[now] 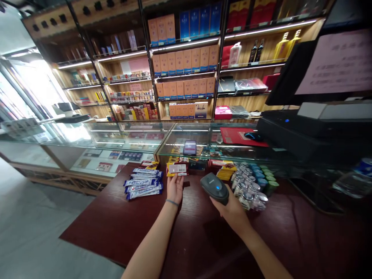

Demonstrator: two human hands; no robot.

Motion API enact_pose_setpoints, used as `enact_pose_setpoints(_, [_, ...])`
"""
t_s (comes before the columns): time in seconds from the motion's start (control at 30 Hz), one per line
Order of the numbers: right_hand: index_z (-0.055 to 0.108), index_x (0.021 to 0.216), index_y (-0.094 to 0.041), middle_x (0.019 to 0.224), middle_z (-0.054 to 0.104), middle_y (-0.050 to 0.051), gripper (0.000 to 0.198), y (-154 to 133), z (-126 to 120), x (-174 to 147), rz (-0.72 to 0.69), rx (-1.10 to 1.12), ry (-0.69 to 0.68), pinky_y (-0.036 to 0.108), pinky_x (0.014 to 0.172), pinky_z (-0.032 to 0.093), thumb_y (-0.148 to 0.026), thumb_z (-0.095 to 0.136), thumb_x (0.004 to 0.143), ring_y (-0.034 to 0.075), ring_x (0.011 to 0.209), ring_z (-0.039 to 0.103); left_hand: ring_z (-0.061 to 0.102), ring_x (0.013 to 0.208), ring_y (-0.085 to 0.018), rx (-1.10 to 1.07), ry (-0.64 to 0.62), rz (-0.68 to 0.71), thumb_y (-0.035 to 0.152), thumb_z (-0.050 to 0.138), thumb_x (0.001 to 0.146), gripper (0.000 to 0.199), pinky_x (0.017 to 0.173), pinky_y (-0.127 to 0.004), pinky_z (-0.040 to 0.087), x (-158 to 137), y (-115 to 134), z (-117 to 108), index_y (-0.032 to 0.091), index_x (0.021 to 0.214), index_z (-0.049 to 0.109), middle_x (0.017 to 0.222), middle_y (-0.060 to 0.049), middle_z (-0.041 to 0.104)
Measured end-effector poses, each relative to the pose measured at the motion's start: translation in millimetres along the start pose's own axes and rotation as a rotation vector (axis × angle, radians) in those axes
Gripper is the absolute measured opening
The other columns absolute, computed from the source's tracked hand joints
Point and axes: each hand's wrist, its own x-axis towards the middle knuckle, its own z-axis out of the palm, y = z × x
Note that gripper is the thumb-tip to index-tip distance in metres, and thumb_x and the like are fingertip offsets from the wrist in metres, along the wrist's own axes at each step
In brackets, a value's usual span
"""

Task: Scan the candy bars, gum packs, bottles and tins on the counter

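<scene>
My left hand (174, 190) holds up a small red and yellow snack packet (177, 169), its white barcode label turned toward me. In my right hand (232, 207) is a dark grey barcode scanner (215, 187) with a blue light on top, its head angled toward the packet and apart from it. Left of the packet lies a loose pile of blue and white stick packets (144, 183). Behind the scanner, several red and yellow packets (222, 169) are stacked. Just right of my right hand stand rows of small jars with silver lids (247, 195), beside blue and green ones (270, 182).
The dark wooden counter (200, 236) meets a glass display case (139, 135) at the back. A small screen (190, 147) stands on the glass. At right are a black monitor (286, 73), a mouse (252, 136) on a red mat, and a clear plastic bottle (354, 180).
</scene>
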Motion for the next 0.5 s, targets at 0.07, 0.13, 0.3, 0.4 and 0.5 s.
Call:
enact_pose_setpoints(0.07, [0.061, 0.112, -0.029, 0.074, 0.072, -0.003, 0.037, 3, -1, 0, 0.009, -0.045, -0.056, 0.026, 0.054, 0.049, -0.04, 0.069, 0.078, 0.021, 0.064, 0.07, 0.072, 0.088, -0.011, -0.015, 0.005, -0.009, 0.001, 0.055, 0.092, 0.021, 0.095, -0.031, 0.057, 0, 1, 0, 0.02, 0.099, 0.062, 0.096, -0.003, 0.073])
enact_pose_setpoints(0.13, [0.059, 0.118, -0.03, 0.08, 0.074, -0.002, 0.041, 5, -2, 0, -0.011, -0.082, -0.09, 0.027, 0.059, 0.051, -0.037, 0.069, 0.079, 0.022, 0.071, 0.072, 0.072, 0.089, -0.011, -0.021, 0.007, -0.016, 0.001, 0.055, 0.093, 0.022, 0.095, -0.031, 0.057, 1, 1, 0, 0.02, 0.1, 0.063, 0.097, -0.003, 0.074])
enact_pose_setpoints(0.3, [0.058, 0.121, -0.028, 0.089, 0.077, 0.003, 0.04, 16, -5, 3, -0.077, -0.162, -0.207, 0.033, 0.078, 0.054, -0.038, 0.065, 0.084, 0.026, 0.091, 0.074, 0.072, 0.097, -0.012, -0.008, -0.018, -0.016, 0.002, 0.055, 0.093, 0.023, 0.099, -0.032, 0.055, 3, 0, -3, 0.022, 0.102, 0.063, 0.106, -0.004, 0.073])
enact_pose_setpoints(0.4, [0.061, 0.12, -0.025, 0.089, 0.077, 0.005, 0.039, 21, -7, 4, -0.083, -0.226, -0.256, 0.038, 0.085, 0.053, -0.039, 0.064, 0.084, 0.03, 0.098, 0.074, 0.07, 0.106, -0.013, 0.001, -0.052, -0.004, 0.005, 0.056, 0.094, 0.021, 0.102, -0.032, 0.054, 4, -2, -4, 0.023, 0.103, 0.064, 0.114, -0.006, 0.072])
enact_pose_setpoints(0.5, [0.061, 0.121, -0.026, 0.091, 0.077, 0.005, 0.04, 21, -8, 5, -0.078, -0.213, -0.248, 0.037, 0.082, 0.054, -0.037, 0.064, 0.082, 0.03, 0.094, 0.074, 0.071, 0.101, -0.012, 0.002, -0.05, 0.001, 0.005, 0.057, 0.093, 0.021, 0.101, -0.032, 0.055, 5, -2, -5, 0.022, 0.101, 0.064, 0.112, -0.005, 0.072])
